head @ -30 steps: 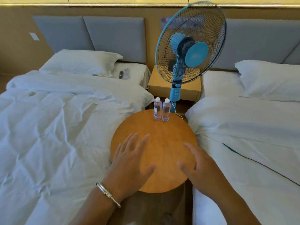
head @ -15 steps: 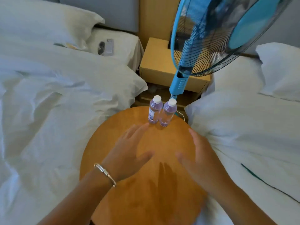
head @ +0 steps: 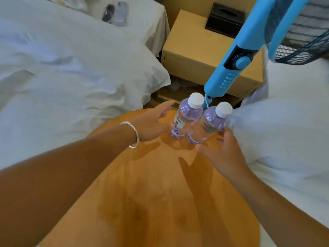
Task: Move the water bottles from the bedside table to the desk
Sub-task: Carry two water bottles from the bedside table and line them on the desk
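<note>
Hands (head: pixel 151 122) now flanking bottles (head: pixel 197 122)

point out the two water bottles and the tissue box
left water bottle (head: pixel 185 120): head view, on its clear body above the label
right water bottle (head: pixel 208 127): head view, on the middle of its clear body
tissue box (head: pixel 224 19): head view, on its dark top beside the slot

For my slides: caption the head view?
Both open hands reach two upright water bottles on round table.
</note>
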